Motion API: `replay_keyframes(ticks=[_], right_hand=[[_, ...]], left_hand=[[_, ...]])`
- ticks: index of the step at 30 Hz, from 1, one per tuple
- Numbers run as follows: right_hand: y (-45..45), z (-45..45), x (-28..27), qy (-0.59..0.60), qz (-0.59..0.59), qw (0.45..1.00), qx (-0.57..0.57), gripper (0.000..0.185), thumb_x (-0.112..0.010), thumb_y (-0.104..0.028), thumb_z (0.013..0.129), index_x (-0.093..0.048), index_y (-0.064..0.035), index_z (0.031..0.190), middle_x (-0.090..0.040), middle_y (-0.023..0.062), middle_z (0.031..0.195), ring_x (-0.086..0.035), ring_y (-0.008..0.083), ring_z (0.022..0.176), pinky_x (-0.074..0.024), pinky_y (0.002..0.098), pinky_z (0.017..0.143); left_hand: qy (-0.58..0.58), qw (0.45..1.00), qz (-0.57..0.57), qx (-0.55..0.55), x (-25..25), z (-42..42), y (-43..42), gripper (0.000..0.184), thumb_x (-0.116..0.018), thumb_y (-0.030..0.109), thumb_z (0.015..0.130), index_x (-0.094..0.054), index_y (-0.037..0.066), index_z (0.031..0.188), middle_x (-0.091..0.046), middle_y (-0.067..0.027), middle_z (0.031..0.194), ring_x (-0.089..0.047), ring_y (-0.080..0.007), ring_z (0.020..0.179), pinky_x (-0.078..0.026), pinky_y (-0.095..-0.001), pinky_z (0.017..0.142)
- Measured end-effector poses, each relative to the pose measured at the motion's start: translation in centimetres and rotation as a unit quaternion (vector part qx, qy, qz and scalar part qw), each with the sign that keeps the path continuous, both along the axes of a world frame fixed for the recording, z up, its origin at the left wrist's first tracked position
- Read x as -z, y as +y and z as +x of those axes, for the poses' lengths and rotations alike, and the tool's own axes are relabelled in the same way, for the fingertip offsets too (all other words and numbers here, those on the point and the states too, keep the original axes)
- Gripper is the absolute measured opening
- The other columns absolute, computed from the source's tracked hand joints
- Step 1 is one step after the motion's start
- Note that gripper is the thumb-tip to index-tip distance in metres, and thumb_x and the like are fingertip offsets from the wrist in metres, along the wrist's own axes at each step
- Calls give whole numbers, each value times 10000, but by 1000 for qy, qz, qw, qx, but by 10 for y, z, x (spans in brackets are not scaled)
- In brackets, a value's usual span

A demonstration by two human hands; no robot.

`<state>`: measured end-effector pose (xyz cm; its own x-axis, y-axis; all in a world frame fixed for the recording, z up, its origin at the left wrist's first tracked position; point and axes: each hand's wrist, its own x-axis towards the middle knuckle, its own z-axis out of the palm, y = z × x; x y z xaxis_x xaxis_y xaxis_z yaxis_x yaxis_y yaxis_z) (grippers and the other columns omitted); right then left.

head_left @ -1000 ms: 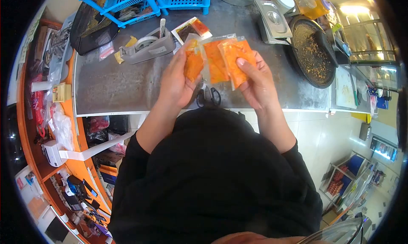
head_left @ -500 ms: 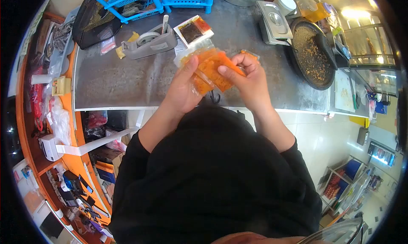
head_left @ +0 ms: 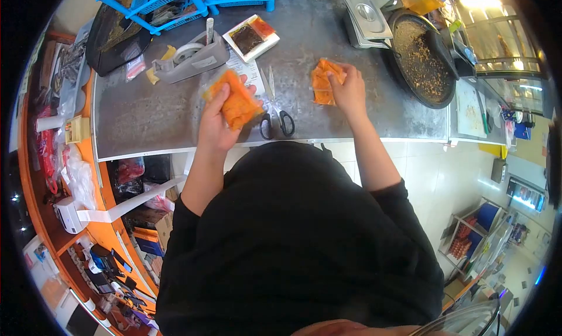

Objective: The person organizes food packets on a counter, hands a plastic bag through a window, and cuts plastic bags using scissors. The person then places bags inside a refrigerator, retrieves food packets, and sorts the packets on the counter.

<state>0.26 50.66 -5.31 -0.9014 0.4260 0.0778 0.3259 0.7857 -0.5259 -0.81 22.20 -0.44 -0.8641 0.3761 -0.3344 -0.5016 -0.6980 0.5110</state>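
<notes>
My left hand (head_left: 215, 118) is closed around clear sachets of orange filling (head_left: 235, 105), held above the counter with the thumb across them; their exact number cannot be told. Farther right, my right hand (head_left: 352, 96) grips the right edge of another orange sachet (head_left: 322, 83), which lies at the counter surface. Between the two hands lie scissors (head_left: 285, 123) with black handles, blades pointing away from me. A printed paper (head_left: 250, 74) sits just beyond the left hand, partly under a small white box (head_left: 260, 48) with dark and red contents.
A grey tape dispenser (head_left: 205, 60) and blue plastic baskets (head_left: 170, 24) stand at the back left. Toward the right are a lidded steel container (head_left: 367, 13) and a black pan (head_left: 430, 99) with brown crumbs. The counter's front edge (head_left: 404, 140) runs close to my body.
My hands have moved apart. The left has gone left with the sachets; the right has gone down to a sachet on the counter. The scissors now show fully, and the view has shifted slightly.
</notes>
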Motion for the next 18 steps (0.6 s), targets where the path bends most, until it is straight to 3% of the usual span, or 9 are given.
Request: replay_keyframes(ticks=[2, 3, 6, 9, 12, 15, 17, 18], right_hand=[[5, -4, 7, -90, 45, 993, 54, 468, -679, -346, 788, -541, -71, 1140, -535, 160, 1145, -532, 297, 1046, -426, 429, 867], [4, -6, 4, -134, 68, 986, 79, 469, -696, -349, 770, -555, -82, 1128, -533, 167, 1158, -531, 299, 1054, -425, 430, 867], [2, -9, -9, -107, 99, 988, 49, 421, -719, -358, 745, -602, -96, 1052, -572, 159, 1108, -543, 297, 1050, -420, 434, 874], [16, -15, 12, -17, -30, 999, 6, 340, -716, -322, 757, -627, -102, 1000, -633, 135, 1006, -589, 265, 980, -444, 401, 834], [18, -14, 5, -10, -246, 969, 28, 278, -709, -260, 766, -633, -86, 971, -671, 108, 871, -635, 223, 862, -474, 358, 765], [2, -5, -16, -53, -418, 890, -172, 236, -689, -198, 777, -637, -67, 967, -673, 124, 841, -650, 216, 791, -484, 321, 720], [-38, 14, -49, -34, -303, 887, -348, 207, -657, -168, 797, -644, -48, 965, -669, 130, 834, -646, 223, 762, -486, 319, 719], [-48, 18, -54, -33, -289, 899, -328, 199, -640, -165, 808, -646, -50, 969, -669, 134, 839, -645, 233, 766, -487, 325, 720]], left_hand=[[13, 991, 124, 40, -2, 2, -3, 427, -532, 201, 921, -418, 73, 1312, -513, -111, 1265, -519, -283, 1141, -460, -480, 931], [16, 997, 65, 26, -2, 2, 1, 410, -545, 163, 910, -431, 61, 1290, -526, -117, 1233, -534, -290, 1120, -473, -474, 912], [35, 997, -73, 4, -3, 5, 13, 407, -576, 82, 881, -446, 39, 1264, -542, -129, 1193, -561, -298, 1087, -498, -453, 876], [56, 991, -119, 35, 9, 1, 17, 456, -586, 78, 871, -427, 39, 1296, -525, -133, 1238, -557, -287, 1103, -496, -432, 882], [36, 990, -122, 64, 23, -1, 23, 451, -589, 95, 875, -426, 23, 1289, -531, -133, 1219, -558, -287, 1102, -491, -428, 889], [-33, 994, -48, 94, 31, 0, 29, 422, -592, 98, 877, -440, 17, 1262, -547, -119, 1176, -570, -265, 1067, -496, -412, 874], [-107, 983, 56, 138, 19, 8, 43, 358, -590, 92, 882, -472, 21, 1213, -570, -107, 1116, -601, -223, 989, -513, -386, 836], [-60, 986, 23, 156, 19, 11, 46, 381, -598, 94, 877, -462, 23, 1226, -568, -105, 1114, -597, -218, 988, -514, -383, 834]])
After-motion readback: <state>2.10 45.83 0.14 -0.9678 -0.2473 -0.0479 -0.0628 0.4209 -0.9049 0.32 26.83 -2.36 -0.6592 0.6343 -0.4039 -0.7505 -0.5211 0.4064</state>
